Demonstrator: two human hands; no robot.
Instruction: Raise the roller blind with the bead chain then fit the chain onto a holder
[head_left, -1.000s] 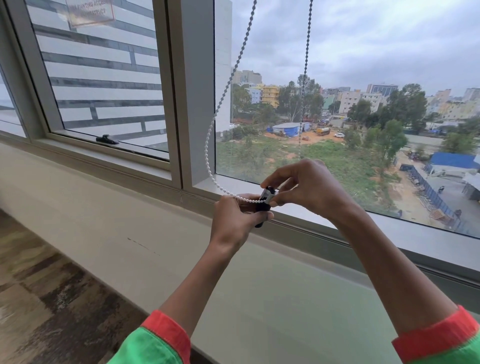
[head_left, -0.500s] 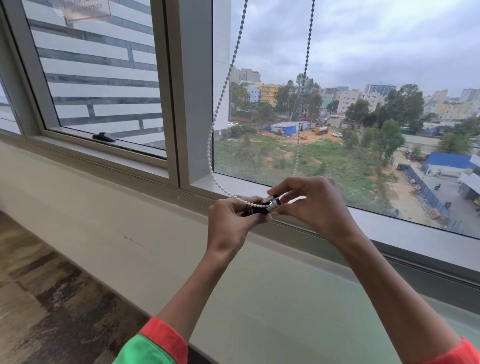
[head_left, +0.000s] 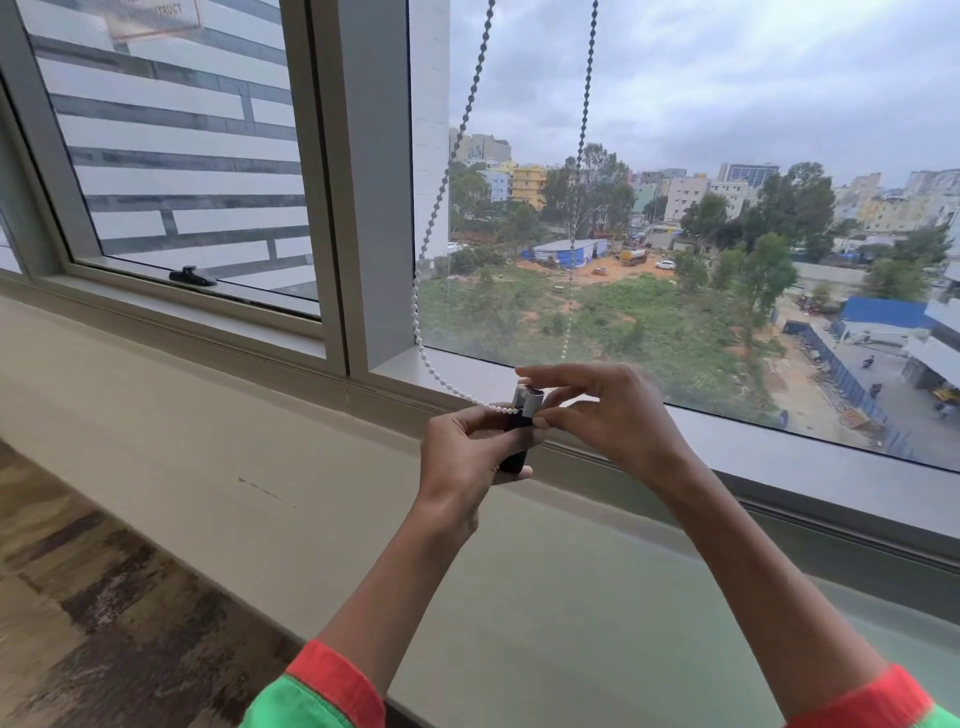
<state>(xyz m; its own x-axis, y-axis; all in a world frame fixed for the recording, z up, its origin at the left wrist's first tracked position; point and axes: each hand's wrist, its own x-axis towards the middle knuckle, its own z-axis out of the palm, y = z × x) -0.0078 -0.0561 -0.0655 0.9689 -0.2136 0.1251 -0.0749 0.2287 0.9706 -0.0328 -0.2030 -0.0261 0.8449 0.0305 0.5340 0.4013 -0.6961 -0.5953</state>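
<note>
A white bead chain (head_left: 423, 249) hangs in two strands from above the window and loops down to my hands. The small black holder (head_left: 515, 447) with a silver top stands nearly upright in front of the window ledge. My left hand (head_left: 470, 452) grips the holder's black body, with the chain's low end lying across its fingers. My right hand (head_left: 605, 415) pinches the silver top and the chain's right strand there. The roller blind itself is out of view above.
A grey window frame post (head_left: 371, 182) stands just left of the chain. A black window latch (head_left: 191, 277) sits on the left pane's sill. The sloping pale wall (head_left: 260, 441) runs under the ledge, with dark patterned floor (head_left: 78, 597) at lower left.
The holder has turned from lying sideways to nearly upright. Both hands stay together at the ledge, and the chain's loop still ends at the holder.
</note>
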